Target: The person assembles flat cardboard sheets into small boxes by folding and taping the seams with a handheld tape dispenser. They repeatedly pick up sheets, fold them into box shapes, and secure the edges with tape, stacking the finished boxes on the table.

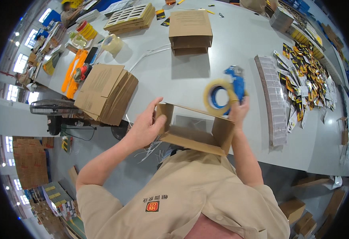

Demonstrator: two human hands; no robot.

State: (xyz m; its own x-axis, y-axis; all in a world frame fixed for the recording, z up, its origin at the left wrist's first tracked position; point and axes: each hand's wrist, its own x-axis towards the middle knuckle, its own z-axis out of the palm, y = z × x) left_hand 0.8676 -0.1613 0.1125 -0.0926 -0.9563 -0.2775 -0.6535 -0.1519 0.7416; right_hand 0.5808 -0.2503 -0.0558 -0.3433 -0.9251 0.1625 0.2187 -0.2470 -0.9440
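An open cardboard box (192, 143) is tilted near the table's front edge, close to my body, and I can see through its open middle. My left hand (144, 126) grips the left wall of this box, thumb on one side and fingers on the other. In my right hand (240, 112) is a blue tape dispenser (239, 83), held just above the box's right end. A roll of clear yellowish tape (209, 96) is mounted on the dispenser. My right wrist is beside the box's right wall; whether it touches cannot be made out.
A folded-up carton (190, 24) stands ahead. Flattened cartons (102, 89) are stacked at left, near a spare tape roll (112, 44) and a black fan (53, 107). At right lie a long grey strip-like stack (272, 99) and a heap of black-and-yellow cards (302, 79).
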